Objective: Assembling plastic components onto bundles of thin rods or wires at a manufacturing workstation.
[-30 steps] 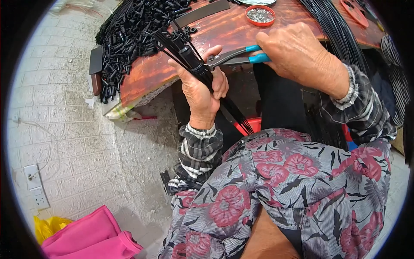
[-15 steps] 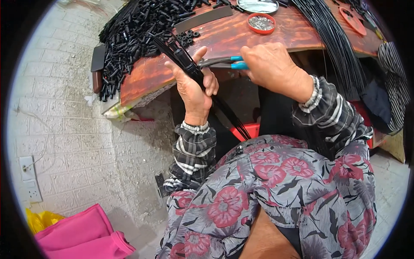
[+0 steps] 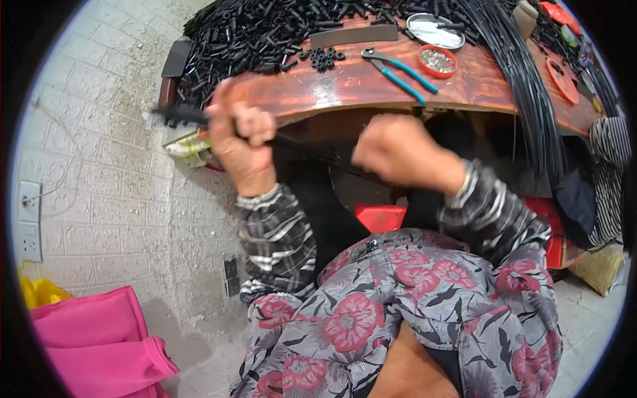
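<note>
My left hand (image 3: 242,142) is closed around a bundle of thin black cables (image 3: 302,147), blurred by motion. Dark tube-like fittings at the bundle's end stick out past my thumb to the left. From that hand the cables run rightward, under the table's front edge, to my right hand (image 3: 403,151). Its fingers are curled into a fist at the bundle's other end, smeared a little. On the table (image 3: 265,96) lie pliers (image 3: 401,74) with blue handles, slightly spread and touched by neither hand.
A large heap of short black tubes (image 3: 259,33) covers the table's far left. Small black rings (image 3: 323,58), a flat grey strip (image 3: 353,34), a red dish of metal bits (image 3: 437,61) and a round tin (image 3: 434,30) lie nearby. Long black cables (image 3: 524,86) hang over the right edge.
The pliers have gone from my right hand to the table. My left hand has moved left and tipped the bundle toward level. My right hand has come down to the bundle's tail.
</note>
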A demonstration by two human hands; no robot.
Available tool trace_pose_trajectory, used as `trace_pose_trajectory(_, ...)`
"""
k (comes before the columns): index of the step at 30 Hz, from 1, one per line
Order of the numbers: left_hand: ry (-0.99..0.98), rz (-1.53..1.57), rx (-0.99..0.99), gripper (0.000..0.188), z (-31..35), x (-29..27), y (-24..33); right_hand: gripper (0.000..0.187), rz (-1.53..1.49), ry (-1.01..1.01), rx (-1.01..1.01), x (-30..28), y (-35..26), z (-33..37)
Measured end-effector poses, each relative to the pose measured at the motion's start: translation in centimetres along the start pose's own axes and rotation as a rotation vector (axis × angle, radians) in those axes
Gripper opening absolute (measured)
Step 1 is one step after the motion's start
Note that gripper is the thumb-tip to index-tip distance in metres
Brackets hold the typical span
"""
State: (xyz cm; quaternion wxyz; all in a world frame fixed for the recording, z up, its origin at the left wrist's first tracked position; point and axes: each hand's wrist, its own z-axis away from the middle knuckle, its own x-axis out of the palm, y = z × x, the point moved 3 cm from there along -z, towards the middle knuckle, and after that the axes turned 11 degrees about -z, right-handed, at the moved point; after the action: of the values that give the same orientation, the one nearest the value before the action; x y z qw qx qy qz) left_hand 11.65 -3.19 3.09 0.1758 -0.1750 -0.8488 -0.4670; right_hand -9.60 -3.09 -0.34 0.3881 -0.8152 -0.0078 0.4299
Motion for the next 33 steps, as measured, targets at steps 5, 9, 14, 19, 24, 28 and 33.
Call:
trace_pose_trajectory(5,0.23,0.416,0.017,0.036,0.1,-1.0,2.1,0.047,-0.716,-0.206,0.294,5.4,-2.0,2.3)
trace_pose_trajectory(9,0.278,0.742,-0.223,0.038,2.6,1.2,-2.4,0.063,-1.05,0.293,0.001,0.8,-3.1,0.5)
trace_pose_trajectory(14,0.17,0.325,-0.688,0.052,8.1,7.8,-5.3,0.016,-0.661,0.294,-0.134,-5.0,-2.6,0.3)
trace_pose_trajectory(19,-0.112,-0.535,-0.733,0.038,10.9,4.3,-5.5,0.02,-0.688,-0.012,0.519,-2.2,1.5,1.1)
trace_pose_trajectory(24,0.097,-0.479,-0.376,0.035,3.2,8.1,-2.7,0.023,-0.73,-0.388,0.796,2.5,1.3,2.5)
trace_pose_trajectory(28,0.065,-0.302,-0.251,0.039,0.6,9.3,-2.5,0.034,-0.596,-0.433,0.798,3.8,0.1,2.6)
trace_pose_trajectory(33,0.008,-0.278,-0.217,0.037,0.4,8.9,-3.2,0.024,-0.6,-0.321,0.409,-3.1,0.2,-0.9)
